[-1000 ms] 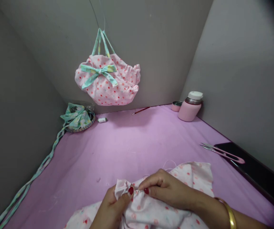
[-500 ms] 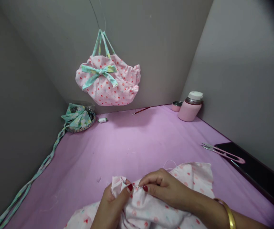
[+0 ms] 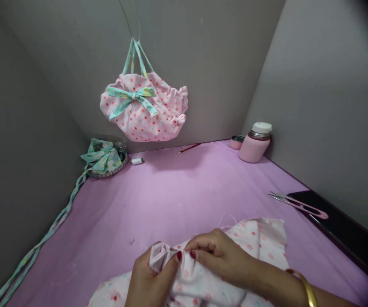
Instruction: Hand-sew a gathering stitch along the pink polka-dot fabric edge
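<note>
A piece of white cotton fabric (image 3: 254,238) with pink and red dots lies bunched at the table's near edge. My left hand (image 3: 153,273) is closed on its gathered upper edge, the thumb pressed on top and a fold of cloth standing up beside it. Close by on the right, my right hand (image 3: 217,256) pinches the same edge between thumb and forefinger. The cloth between the two thumbs is puckered. Whether a needle sits in the pinch cannot be made out. A loop of pale thread (image 3: 227,221) lies just behind the fabric.
Pink thread snips (image 3: 308,209) rest on a black flat object (image 3: 334,234) at right. Behind stand a pink jar (image 3: 253,147) and its small pink cup (image 3: 236,143). A dotted garment (image 3: 145,115) hangs above a pencil (image 3: 188,148), thread spool (image 3: 137,161) and basket with green fabric (image 3: 107,160).
My left hand has shifted slightly right, bringing the two thumbs closer together. The gathered fold beside it has tipped lower. My right hand has barely moved.
</note>
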### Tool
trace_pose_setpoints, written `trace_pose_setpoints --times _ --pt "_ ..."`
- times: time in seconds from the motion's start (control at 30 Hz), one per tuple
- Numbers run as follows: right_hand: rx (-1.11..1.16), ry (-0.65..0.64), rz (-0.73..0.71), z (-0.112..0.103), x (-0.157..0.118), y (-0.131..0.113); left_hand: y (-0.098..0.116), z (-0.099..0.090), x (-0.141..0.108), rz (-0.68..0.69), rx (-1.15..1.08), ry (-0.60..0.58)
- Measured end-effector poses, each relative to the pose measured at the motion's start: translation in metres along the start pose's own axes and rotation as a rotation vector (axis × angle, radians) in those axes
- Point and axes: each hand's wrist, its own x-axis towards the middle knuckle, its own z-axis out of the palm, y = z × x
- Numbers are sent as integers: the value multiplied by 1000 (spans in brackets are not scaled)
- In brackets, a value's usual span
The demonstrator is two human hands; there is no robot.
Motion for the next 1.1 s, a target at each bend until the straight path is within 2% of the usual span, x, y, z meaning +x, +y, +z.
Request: trace_pose_setpoints --times 0.17,0.33,0.67,1.1 --pt "-30 50 2 2 1 -1 1 1 -1 -2 -30 -26" --pt "46 83 34 2 1 1 1 -1 3 -134 -196 -63" --pt "197 -2 39 0 1 8 -9 -2 5 -193 -414 -196" --pt "285 -45 22 -2 5 4 -2 -1 3 -253 -573 -289"
